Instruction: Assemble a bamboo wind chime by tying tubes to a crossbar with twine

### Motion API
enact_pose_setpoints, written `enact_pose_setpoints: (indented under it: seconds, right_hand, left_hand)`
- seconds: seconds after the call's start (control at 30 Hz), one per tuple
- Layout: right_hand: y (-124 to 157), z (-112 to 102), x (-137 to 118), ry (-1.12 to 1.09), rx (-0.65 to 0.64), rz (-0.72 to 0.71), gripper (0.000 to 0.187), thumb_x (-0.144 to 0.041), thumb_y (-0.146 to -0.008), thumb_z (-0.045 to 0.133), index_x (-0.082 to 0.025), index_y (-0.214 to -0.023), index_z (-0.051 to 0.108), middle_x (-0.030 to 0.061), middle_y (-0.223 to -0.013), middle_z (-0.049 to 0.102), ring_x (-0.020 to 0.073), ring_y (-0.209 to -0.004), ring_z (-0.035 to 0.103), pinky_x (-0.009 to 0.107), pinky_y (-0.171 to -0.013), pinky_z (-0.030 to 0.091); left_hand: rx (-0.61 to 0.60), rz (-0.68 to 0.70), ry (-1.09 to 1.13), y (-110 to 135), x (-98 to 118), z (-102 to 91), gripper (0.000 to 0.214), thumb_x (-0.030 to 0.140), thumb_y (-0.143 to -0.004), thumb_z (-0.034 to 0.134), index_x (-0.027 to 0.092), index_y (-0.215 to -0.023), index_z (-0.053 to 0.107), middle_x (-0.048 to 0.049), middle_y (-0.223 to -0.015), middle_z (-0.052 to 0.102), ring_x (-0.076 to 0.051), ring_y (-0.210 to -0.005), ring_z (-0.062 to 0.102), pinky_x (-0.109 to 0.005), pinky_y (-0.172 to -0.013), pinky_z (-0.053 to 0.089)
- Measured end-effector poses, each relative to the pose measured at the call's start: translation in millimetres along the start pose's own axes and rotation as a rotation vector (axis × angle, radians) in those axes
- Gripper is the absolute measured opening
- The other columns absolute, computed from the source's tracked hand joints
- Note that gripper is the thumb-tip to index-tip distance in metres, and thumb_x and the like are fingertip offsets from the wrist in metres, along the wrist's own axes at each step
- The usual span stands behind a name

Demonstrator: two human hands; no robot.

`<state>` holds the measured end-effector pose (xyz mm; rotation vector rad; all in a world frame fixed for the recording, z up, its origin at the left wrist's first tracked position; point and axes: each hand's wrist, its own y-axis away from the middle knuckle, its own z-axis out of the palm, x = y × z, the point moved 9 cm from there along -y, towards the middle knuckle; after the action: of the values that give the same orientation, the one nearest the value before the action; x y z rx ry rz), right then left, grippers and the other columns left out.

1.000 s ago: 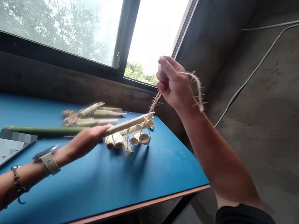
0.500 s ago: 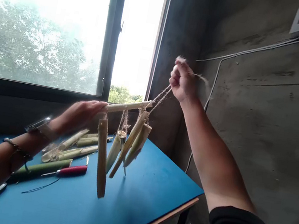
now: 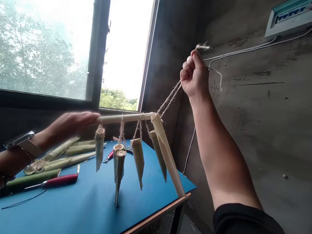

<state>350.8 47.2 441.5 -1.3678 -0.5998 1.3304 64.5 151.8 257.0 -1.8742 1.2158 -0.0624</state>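
A bamboo wind chime hangs in the air over the table, its slim crossbar stick [image 3: 132, 118] sloping slightly up to the right. My left hand [image 3: 76, 121] has its fingertips closed on the stick's left end; the thumb is hidden. High on the right, my right hand [image 3: 194, 73] is a fist around twine [image 3: 170, 97] that runs down to the stick's right end. A frayed twine end sticks out above the fist. Several cut bamboo pieces [image 3: 137, 160] dangle from the stick on strings, and a longer one [image 3: 168, 151] slants at the right end.
On the blue table [image 3: 68, 214] lie several bamboo lengths [image 3: 69, 162], a green bamboo piece [image 3: 33, 178] and a red-handled awl [image 3: 60, 181]. Another red-handled tool [image 3: 109, 156] is partly hidden behind the pieces. A window [image 3: 97, 43] stands behind; an electrical box [image 3: 301, 17] is on the wall.
The view has turned right. The hanging bamboo pieces have swung and spread apart, the longer right one now slanting to the right. Both hands keep their hold.
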Motion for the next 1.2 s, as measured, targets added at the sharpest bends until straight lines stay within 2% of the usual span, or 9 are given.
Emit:
enact_pose_setpoints:
  seconds: [0.1, 0.23, 0.37, 0.5, 0.67, 0.8, 0.9, 1.07, 1.2]
  right_hand:
    - [29, 17, 4, -0.033, -0.159, 0.065, 0.02, -0.028, -0.084, 0.05, -0.023, -0.07, 0.037, -0.0059, -0.057, 0.021, 0.0081, -0.046, 0.018, 0.022, -0.04, 0.017]
    - [97, 44, 19, 0.014, -0.458, 0.184, 0.022, -0.043, -0.08, 0.056, -0.024, -0.082, 0.046, -0.0061, -0.059, 0.026, 0.0076, -0.048, 0.021, 0.02, -0.04, 0.02]
    - [148, 39, 37, 0.075, -0.556, 0.279, 0.027, -0.049, -0.079, 0.055, -0.024, -0.086, 0.047, -0.0062, -0.059, 0.028, 0.0074, -0.048, 0.026, 0.02, -0.04, 0.026]
    - [151, 20, 33, 0.029, -0.469, 0.301, 0.026, -0.047, -0.078, 0.059, -0.023, -0.083, 0.047, -0.0072, -0.057, 0.026, 0.0068, -0.046, 0.025, 0.02, -0.038, 0.024]
    - [127, 7, -24, -0.035, -0.202, 0.262, 0.019, -0.032, -0.084, 0.056, -0.021, -0.072, 0.044, -0.0086, -0.051, 0.019, 0.0048, -0.04, 0.017, 0.019, -0.032, 0.015]
    - [116, 8, -71, -0.108, -0.194, 0.172, 0.028, -0.014, -0.092, 0.032, -0.019, -0.067, 0.044, -0.0075, -0.051, 0.014, 0.0039, -0.041, 0.01, 0.019, -0.033, 0.006]
    - [115, 2, -80, -0.072, -0.218, 0.105, 0.027, -0.016, -0.091, 0.034, -0.019, -0.069, 0.047, -0.0072, -0.05, 0.014, 0.003, -0.041, 0.01, 0.024, -0.036, 0.006]
    - [129, -9, -51, -0.025, -0.291, 0.162, 0.018, -0.03, -0.076, 0.065, -0.02, -0.073, 0.05, -0.0083, -0.051, 0.017, 0.0033, -0.041, 0.013, 0.023, -0.033, 0.004]
    - [138, -26, -24, 0.018, -0.247, 0.232, 0.02, -0.031, -0.073, 0.07, -0.021, -0.075, 0.052, -0.0078, -0.051, 0.018, 0.0041, -0.04, 0.016, 0.023, -0.032, 0.006]
  left_hand:
    - [0.033, -0.064, 0.072, 0, 2, -2.2, 0.034, 0.031, -0.096, 0.031, 0.008, -0.106, 0.054, -0.0018, -0.086, 0.064, -0.008, -0.07, 0.06, -0.023, -0.069, 0.053]
    - [0.044, -0.129, 0.141, -5, 8, -1.4, 0.035, 0.032, -0.097, 0.028, 0.011, -0.103, 0.055, -0.0001, -0.08, 0.062, -0.008, -0.066, 0.058, -0.022, -0.063, 0.051]
    - [0.075, -0.21, 0.126, -14, 1, -12.2, 0.04, 0.035, -0.097, 0.026, 0.008, -0.104, 0.055, -0.0007, -0.074, 0.058, -0.007, -0.062, 0.052, -0.02, -0.058, 0.045]
    - [0.109, -0.24, -0.01, -22, -13, -30.0, 0.045, 0.035, -0.098, 0.02, 0.007, -0.106, 0.054, 0.0033, -0.066, 0.053, -0.002, -0.056, 0.043, -0.014, -0.054, 0.036]
    - [0.058, -0.158, -0.18, -20, -3, -35.4, 0.045, 0.035, -0.098, 0.021, 0.006, -0.114, 0.052, 0.0012, -0.073, 0.057, -0.004, -0.059, 0.046, -0.014, -0.054, 0.037]
    - [-0.054, -0.074, -0.287, -21, 6, -18.4, 0.046, 0.03, -0.099, 0.014, 0.006, -0.118, 0.048, -0.0002, -0.086, 0.06, -0.006, -0.07, 0.054, -0.017, -0.06, 0.039]
    - [-0.164, -0.073, -0.351, -38, -10, 13.8, 0.051, 0.028, -0.098, 0.01, 0.005, -0.109, 0.054, 0.0015, -0.084, 0.058, -0.003, -0.068, 0.052, -0.014, -0.057, 0.034]
    - [-0.255, -0.14, -0.368, -81, -54, 74.3, 0.038, 0.022, -0.099, 0.023, 0.002, -0.099, 0.056, 0.0023, -0.068, 0.053, -0.003, -0.052, 0.036, -0.017, -0.05, 0.028]
    - [-0.2, -0.156, -0.376, -104, -71, 84.8, 0.036, 0.022, -0.099, 0.023, 0.003, -0.098, 0.054, 0.0002, -0.07, 0.051, -0.006, -0.054, 0.024, -0.02, -0.053, 0.025]
